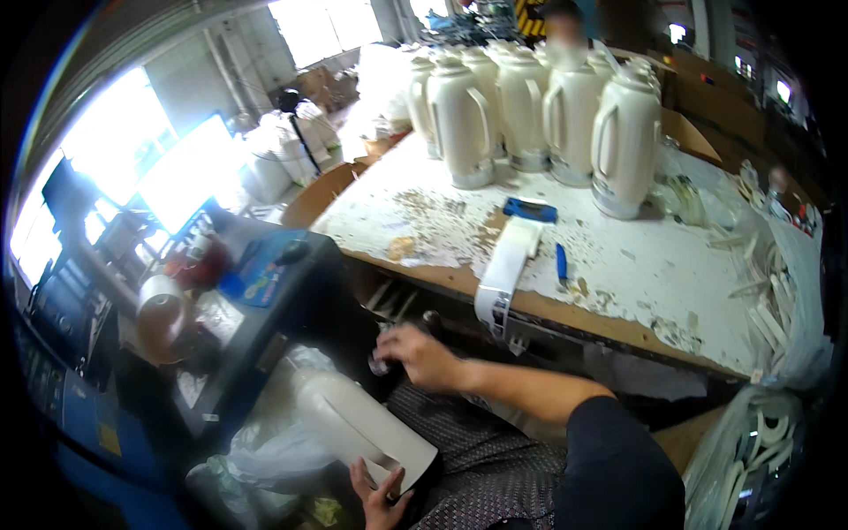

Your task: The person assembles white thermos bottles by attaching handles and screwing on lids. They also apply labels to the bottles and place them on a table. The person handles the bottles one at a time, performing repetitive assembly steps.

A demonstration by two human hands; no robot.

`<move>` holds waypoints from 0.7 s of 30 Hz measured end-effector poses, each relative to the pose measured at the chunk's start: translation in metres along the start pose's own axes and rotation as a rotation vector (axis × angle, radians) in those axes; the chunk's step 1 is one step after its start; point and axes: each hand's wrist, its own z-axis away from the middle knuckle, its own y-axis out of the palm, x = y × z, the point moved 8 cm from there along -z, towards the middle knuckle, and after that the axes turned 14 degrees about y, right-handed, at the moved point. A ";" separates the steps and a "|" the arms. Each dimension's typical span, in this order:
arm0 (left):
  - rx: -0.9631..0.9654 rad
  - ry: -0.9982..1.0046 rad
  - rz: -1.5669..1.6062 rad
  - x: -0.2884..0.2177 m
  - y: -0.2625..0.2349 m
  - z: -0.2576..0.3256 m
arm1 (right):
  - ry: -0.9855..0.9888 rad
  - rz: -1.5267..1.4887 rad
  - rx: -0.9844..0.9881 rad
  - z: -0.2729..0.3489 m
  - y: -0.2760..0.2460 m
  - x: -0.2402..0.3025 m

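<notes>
A cream vacuum jug [353, 420] lies tilted across my lap, its handle side up. My left hand [382, 499] holds it at the near end, with fingers spread over the wall beside the handle. Above the jug and apart from it is my right hand [420, 358], closed. Something small and shiny shows at its fingertips, blurred and too small to name. My right forearm reaches in from the right, in a dark short sleeve.
Several cream vacuum jugs [459, 124] stand upright on the white worktable [397, 208]. A label strip [508, 265] hangs over its front edge near a blue tool [530, 209] and a blue pen-like object [561, 262]. Bags of pale handles [773, 309] hang right; a blue machine [296, 274] stands left.
</notes>
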 end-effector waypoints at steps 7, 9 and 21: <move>0.051 -0.060 0.106 -0.001 0.003 -0.015 | 0.317 0.088 0.127 0.141 0.013 0.003; 0.025 -0.073 0.129 -0.001 0.009 -0.011 | 0.309 0.112 0.124 0.142 0.010 0.009; -0.285 -0.118 0.660 0.010 -0.013 -0.004 | 0.269 0.051 0.080 0.150 0.007 0.032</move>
